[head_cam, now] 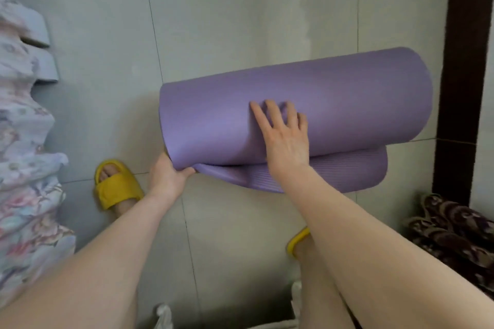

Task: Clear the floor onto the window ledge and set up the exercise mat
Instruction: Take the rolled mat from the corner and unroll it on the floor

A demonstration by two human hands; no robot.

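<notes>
Under the right hand [287, 139] lies the thick purple foam exercise mat [294, 115], still mostly rolled into a fat cylinder. Its long axis runs left to right across the view, climbing slightly toward the right end. That hand rests palm-down on the upper curve of the roll, fingers [275, 112] spread and flat against the foam, pressing rather than clasping anything. The bulk of the roll sits just beyond those fingertips, so a push away from the body would probably turn it over and feed out more sheet.

Nearer the body, the left hand [165, 176] is closed on the mat's loose edge at the roll's left end: thumb on the near face, the other fingers tucked out of sight behind. The freed length of ribbed foam [320, 173] hangs in a fold directly below the right wrist, running parallel to the roll.

Whether the roll touches the pale grey tiled floor [227, 8] or is held just clear of it I cannot tell. Floor beyond the fingertips looks bare, which suits unrolling that way. The right hand is the one on the roll itself and seems best placed to drive it, while the left anchors the free edge. A yellow foam slipper [117, 187] on the person's foot stands just left of the left hand; the edge should likely come down clear of it.
</notes>
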